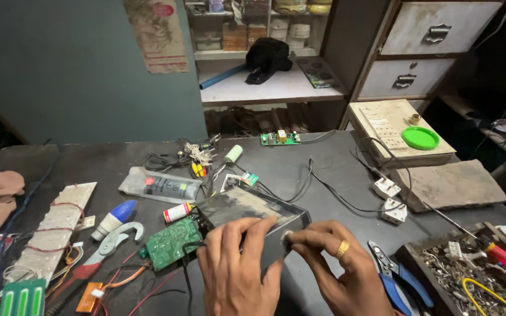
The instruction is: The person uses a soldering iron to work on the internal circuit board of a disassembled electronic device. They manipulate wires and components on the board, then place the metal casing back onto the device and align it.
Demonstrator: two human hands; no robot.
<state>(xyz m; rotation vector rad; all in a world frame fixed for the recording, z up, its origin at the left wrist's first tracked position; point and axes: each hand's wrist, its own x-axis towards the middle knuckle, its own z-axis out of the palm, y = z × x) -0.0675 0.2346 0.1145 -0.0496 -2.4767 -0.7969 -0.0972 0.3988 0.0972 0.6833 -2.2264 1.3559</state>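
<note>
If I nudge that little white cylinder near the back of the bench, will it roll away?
Probably yes: the white cylinder lies on its side on the flat dark table, so a sideways nudge should roll it. It looks small and likely light. The tangle of wires beside it might stop it on that side.

— Where do we see our hands?

— Both low in the frame, just right of centre, backs turned up toward us. Our left hand sits at bottom centre, fingers stretched forward and pressed flat, thumb angled toward the right.

— And the other?

— Our right hand lies just beside it at lower right, wrist running off the bottom edge. Its fingers curl inward toward the left, fingertips pinched together, nearly meeting our left hand's fingers.
</note>
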